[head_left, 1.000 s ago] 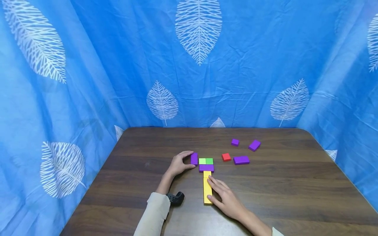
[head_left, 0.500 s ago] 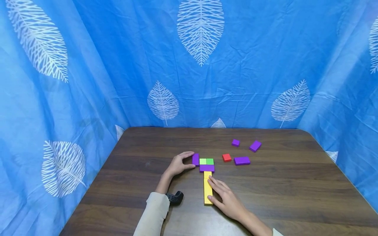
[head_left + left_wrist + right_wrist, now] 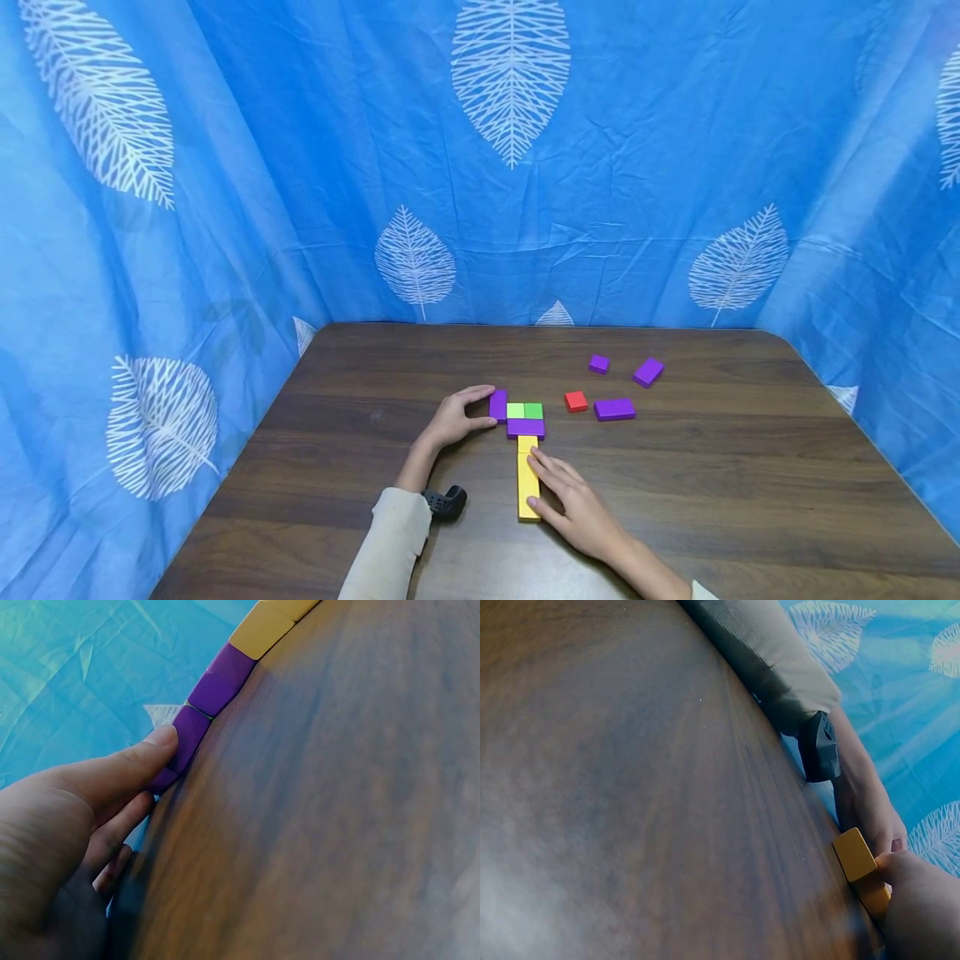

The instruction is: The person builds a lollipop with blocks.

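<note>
My left hand (image 3: pixel 452 418) pinches an upright-lying purple block (image 3: pixel 498 406) between thumb and fingers, against the left side of a light green block (image 3: pixel 515 411). A green block (image 3: pixel 533 411) adjoins that one, and a purple block (image 3: pixel 526 427) lies across below both. Under it runs a column of a short yellow block (image 3: pixel 527 443) and a long yellow block (image 3: pixel 527 483). My right hand (image 3: pixel 581 510) rests its fingertips and thumb on the yellow column's right side. In the left wrist view, my left thumb presses the end of the purple block (image 3: pixel 192 735).
Right of the joined blocks lie a red block (image 3: pixel 576 402), a long purple block (image 3: pixel 614 409), a small purple block (image 3: pixel 598 363) and a tilted purple block (image 3: pixel 648 372). The wooden table (image 3: pixel 750 467) meets a blue leaf-patterned curtain (image 3: pixel 630 167) behind.
My left hand has slid the purple block slightly right, closing the gap to the light green block. My right hand has stayed on the yellow column.
</note>
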Motion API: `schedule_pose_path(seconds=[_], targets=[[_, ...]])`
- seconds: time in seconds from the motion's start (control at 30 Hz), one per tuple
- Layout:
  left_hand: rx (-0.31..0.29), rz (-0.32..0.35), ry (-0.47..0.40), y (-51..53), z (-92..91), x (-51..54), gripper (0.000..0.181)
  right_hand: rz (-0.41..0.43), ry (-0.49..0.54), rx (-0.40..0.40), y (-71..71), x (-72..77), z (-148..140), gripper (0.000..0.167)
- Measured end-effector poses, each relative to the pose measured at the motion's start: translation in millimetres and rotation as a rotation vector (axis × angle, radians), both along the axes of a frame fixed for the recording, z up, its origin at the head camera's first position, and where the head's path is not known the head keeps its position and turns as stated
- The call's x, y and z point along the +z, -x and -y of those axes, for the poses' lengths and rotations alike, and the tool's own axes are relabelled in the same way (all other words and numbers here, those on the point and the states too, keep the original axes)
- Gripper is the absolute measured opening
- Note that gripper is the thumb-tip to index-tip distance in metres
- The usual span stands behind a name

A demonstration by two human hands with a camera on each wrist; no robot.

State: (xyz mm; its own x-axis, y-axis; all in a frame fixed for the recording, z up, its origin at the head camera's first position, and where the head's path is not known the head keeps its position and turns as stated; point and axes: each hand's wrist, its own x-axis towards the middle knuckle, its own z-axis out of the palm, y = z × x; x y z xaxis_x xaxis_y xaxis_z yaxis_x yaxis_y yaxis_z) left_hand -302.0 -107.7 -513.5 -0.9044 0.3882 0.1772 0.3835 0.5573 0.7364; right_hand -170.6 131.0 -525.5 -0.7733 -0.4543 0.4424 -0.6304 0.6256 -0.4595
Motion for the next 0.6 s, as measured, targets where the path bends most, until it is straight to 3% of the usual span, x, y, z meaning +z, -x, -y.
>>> schedule_pose_path(seconds=[0.33, 0.6], targets=[[-0.001, 0.008, 0.01, -0.1, 0.3, -0.5, 0.057, 0.054, 0.014, 0.003, -1.8, 1.8, 0.5, 0.054], [0.002, -0.014, -0.002, -0.8, -0.6, -2.1, 0.055, 0.035, 0.011, 0.002, -2.0, 0.8, 1.4, 0.053]])
